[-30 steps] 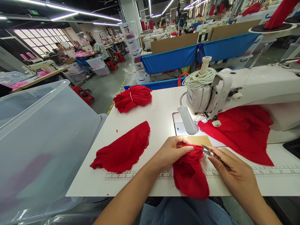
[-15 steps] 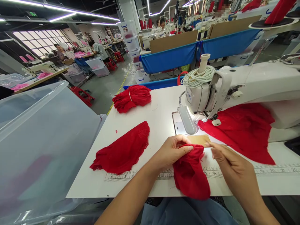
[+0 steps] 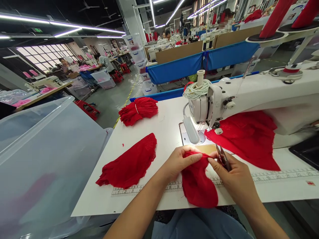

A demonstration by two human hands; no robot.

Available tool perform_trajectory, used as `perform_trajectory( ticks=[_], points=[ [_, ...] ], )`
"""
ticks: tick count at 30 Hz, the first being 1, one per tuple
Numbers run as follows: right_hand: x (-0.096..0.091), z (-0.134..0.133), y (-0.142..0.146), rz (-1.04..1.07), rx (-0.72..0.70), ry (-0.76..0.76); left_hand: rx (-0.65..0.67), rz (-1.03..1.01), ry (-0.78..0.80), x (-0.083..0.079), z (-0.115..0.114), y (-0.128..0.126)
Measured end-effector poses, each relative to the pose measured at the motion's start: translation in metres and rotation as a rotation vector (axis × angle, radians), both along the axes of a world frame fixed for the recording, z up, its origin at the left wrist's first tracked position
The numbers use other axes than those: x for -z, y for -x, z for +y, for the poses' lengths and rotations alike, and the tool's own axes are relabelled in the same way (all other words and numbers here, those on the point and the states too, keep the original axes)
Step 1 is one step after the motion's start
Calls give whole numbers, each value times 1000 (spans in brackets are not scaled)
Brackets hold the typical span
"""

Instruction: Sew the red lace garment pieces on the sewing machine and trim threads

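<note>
A piece of red fabric point(image 3: 199, 187) hangs over the table's front edge, just in front of the sewing machine. My left hand point(image 3: 177, 163) is closed on its upper edge, thumb on top. On the same edge, a little to the right, the thumb and fingertips of my right hand point(image 3: 235, 176) pinch the cloth. Small metal thread snips point(image 3: 224, 160) are also held in the right hand, blades pointing up and away from the cloth. The palm hides part of their handles.
The white sewing machine point(image 3: 256, 91) stands behind my hands, more red fabric point(image 3: 249, 141) beneath its arm. To the left lie a red lace-edged piece point(image 3: 129, 162) and a tied red bundle point(image 3: 143, 109). A clear plastic bin point(image 3: 54, 146) adjoins the table's left side.
My right hand has moved left onto the fabric's edge and now pinches it. The snips have come into plain view in that hand. The camera view has shifted slightly.
</note>
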State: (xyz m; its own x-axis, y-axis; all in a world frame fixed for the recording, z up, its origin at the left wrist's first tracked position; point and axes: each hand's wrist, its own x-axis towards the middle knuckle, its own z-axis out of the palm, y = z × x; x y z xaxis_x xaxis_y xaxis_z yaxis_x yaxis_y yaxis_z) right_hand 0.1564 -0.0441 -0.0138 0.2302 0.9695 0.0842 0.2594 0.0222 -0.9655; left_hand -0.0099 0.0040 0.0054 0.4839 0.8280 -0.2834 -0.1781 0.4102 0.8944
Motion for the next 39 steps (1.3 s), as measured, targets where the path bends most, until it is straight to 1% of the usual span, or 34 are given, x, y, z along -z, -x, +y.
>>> perform_trajectory(
  ticks=[5,8,10,15,21,23,25,28,30,35,39],
  points=[
    [-3,-4,6,6,8,-17,-46,32,-27,0,-2,-2],
    [-4,-2,7,23,-50,-13,-33,51,-44,-2,-2,-2],
    [-4,1,6,29,-58,-25,-8,68,-48,-3,-2,-2],
    [-1,4,3,132,-16,-29,5,67,-34,-3,-2,-2],
    [-2,3,3,162,-11,-19,37,9,-12,1,-1,0],
    [-2,3,4,213,29,-30,51,-13,4,0,-1,0],
    [1,3,3,246,81,-34,38,-7,12,-1,-1,1],
    [6,0,-3,167,124,-12,-1,26,20,-3,0,1],
    [8,-5,-9,80,114,-12,-8,32,30,-3,0,1],
    [9,-15,-21,-96,-28,-57,-4,24,23,-2,0,2],
    [6,-14,-24,-220,-140,-131,1,3,23,-2,0,2]
  ],
)
